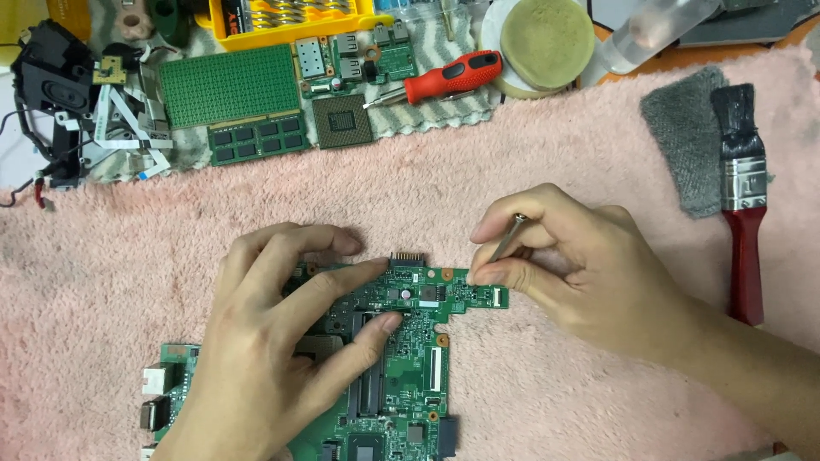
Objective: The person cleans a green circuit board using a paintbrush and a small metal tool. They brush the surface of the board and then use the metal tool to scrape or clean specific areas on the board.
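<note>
A green laptop motherboard (410,358) lies on a pink fluffy towel (530,162). My left hand (273,341) rests flat on the board, fingers spread over its upper middle part and pressing it down. My right hand (581,265) pinches a thin metal tool (509,237), probably a small screwdriver, its tip down at the board's upper right corner (487,294). The tool's tip is hidden by my fingers.
At the back lie a green perforated board (229,85), a memory module (258,139), a processor chip (342,120), a red-handled screwdriver (448,78), a yellow bit case (290,19) and a round pad (547,41). A red-handled brush (741,205) and grey cloth (688,137) lie right.
</note>
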